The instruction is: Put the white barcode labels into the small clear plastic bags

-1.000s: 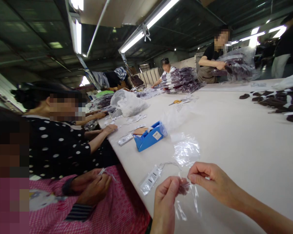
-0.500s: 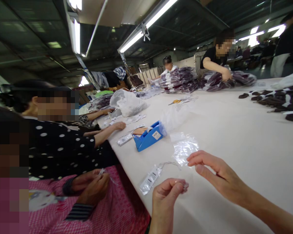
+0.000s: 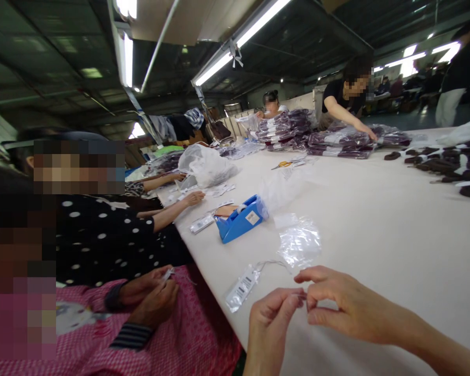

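Note:
My left hand point(image 3: 276, 313) is pinched closed at the front of the white table point(image 3: 376, 250), on something clear and too small to name. Close against its fingertips is my right hand point(image 3: 337, 300), its thumb and fingers curled and partly apart; whether it grips the same bit cannot be seen. Left of my hands lies a clear packet with barcode labels point(image 3: 243, 287), a thin string trailing from its top. Beyond my right hand are shiny clear plastic bags point(image 3: 300, 240). A blue tape dispenser point(image 3: 241, 222) stands behind the packet.
Scissors with yellow handles point(image 3: 284, 164) and a crumpled white bag point(image 3: 206, 164) lie farther back. Wrapped purple bundles point(image 3: 285, 128) are piled at the far edge, dark brown pieces point(image 3: 454, 162) at the right. Co-workers' hands point(image 3: 159, 297) are busy along the left side.
My right hand has moved down and left to meet my left fingertips. At the far side, a person's arm reaches over purple bundles that now lie flatter and farther left.

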`<state>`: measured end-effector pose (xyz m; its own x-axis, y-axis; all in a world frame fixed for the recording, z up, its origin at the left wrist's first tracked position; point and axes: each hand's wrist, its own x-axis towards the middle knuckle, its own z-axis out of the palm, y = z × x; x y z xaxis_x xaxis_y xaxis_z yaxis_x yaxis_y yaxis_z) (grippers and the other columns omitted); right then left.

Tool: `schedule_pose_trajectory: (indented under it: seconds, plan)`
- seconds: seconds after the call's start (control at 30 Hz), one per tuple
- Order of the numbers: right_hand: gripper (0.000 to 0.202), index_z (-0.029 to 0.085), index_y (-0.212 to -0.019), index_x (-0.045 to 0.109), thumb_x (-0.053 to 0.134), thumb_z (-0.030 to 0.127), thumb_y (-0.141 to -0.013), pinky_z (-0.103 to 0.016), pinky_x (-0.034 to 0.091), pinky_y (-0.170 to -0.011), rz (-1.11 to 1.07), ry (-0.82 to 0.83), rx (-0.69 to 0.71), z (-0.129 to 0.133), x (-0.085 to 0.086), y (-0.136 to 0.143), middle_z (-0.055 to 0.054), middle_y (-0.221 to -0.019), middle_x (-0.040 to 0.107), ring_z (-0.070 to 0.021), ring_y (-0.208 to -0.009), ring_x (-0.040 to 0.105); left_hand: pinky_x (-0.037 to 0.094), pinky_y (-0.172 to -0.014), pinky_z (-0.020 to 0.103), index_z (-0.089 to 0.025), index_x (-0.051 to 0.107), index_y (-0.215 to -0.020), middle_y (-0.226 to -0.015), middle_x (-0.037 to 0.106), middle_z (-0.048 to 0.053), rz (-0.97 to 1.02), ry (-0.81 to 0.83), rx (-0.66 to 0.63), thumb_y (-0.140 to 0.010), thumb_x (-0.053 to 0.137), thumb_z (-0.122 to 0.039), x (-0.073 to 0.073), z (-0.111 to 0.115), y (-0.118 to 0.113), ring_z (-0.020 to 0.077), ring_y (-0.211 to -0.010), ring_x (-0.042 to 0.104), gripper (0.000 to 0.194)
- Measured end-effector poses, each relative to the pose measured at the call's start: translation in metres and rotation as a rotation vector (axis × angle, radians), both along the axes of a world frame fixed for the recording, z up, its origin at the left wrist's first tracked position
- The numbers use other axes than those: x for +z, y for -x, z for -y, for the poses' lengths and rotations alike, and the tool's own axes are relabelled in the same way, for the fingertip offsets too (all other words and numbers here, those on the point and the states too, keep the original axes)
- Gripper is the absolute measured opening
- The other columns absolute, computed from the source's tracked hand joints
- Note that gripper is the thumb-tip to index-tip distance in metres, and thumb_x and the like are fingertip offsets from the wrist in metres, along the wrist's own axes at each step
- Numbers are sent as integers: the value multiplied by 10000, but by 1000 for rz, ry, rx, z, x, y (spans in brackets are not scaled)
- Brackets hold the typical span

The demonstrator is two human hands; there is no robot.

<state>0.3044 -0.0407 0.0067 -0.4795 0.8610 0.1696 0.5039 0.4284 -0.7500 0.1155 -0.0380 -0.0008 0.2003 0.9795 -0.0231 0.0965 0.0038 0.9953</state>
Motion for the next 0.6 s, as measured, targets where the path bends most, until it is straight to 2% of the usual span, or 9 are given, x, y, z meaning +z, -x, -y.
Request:
schedule_pose_trajectory:
  seconds: [0.1,0.17,0.27,0.37,0.4,0.43,0.53,0.57,0.6]
  plan:
    - [267,258,-1070,703,641,382,-842,-425,369,-1073,-73,135,56,3,4,1,-88,-1387,553,-275,-1330,438,510,-752,260,-194,798,-792,-776,759,38,21,3,2,-791,674,-314,-2,-1,2,207,-781,661,173]
    - [296,267,-1104,698,659,359,-826,-400,387,-1054,-122,164,80,4,2,3,-70,-1358,579,-270,-1292,478,513,-748,266,-198,798,-796,-805,763,43,36,-2,11,-788,675,-310,-3,-1,3,214,-794,666,167]
    - [124,257,-873,755,654,304,-820,-335,474,-898,-93,175,55,3,-5,7,-33,-1081,718,-239,-1009,644,505,-792,291,-195,799,-802,-833,769,65,-2,-36,-24,-794,658,-278,-7,1,4,238,-839,674,164]
    - [215,253,-743,753,587,313,-867,-317,489,-773,-17,144,33,1,-13,9,-21,-890,744,-223,-822,670,503,-801,302,-215,802,-839,-866,773,75,-100,-62,-36,-775,680,-277,-16,8,6,248,-850,674,150]
    - [239,261,-771,757,555,310,-888,-316,489,-771,-20,134,38,0,-14,10,-22,-904,749,-225,-830,672,502,-822,310,-230,795,-913,-933,771,78,-140,-71,-13,-742,721,-294,-19,10,7,257,-881,670,197]
    - [258,271,-814,761,522,302,-907,-317,490,-787,-34,130,46,-1,-15,10,-22,-945,751,-229,-866,674,493,-869,324,-246,770,-1014,-1026,757,82,-184,-78,5,-681,781,-308,-22,13,8,272,-940,659,340]
    - [294,294,-906,757,465,293,-935,-341,479,-884,-44,119,33,-1,-15,11,-22,-1100,729,-247,-1034,644,401,-1035,378,-264,608,-1285,-1258,661,95,-296,-83,-17,-445,909,-223,-26,16,10,325,-1130,580,893]
    - [301,294,-904,758,459,294,-937,-357,470,-916,-22,111,23,-1,-15,11,-25,-1134,717,-254,-1079,627,390,-1044,383,-256,588,-1304,-1253,662,95,-301,-70,-58,-421,905,-168,-25,16,10,326,-1139,573,942]
    - [303,290,-896,760,460,295,-936,-375,459,-945,9,100,20,0,-15,10,-29,-1163,704,-263,-1118,609,409,-1015,372,-245,606,-1280,-1201,687,88,-275,-43,-110,-435,885,-126,-24,15,10,314,-1108,589,898]
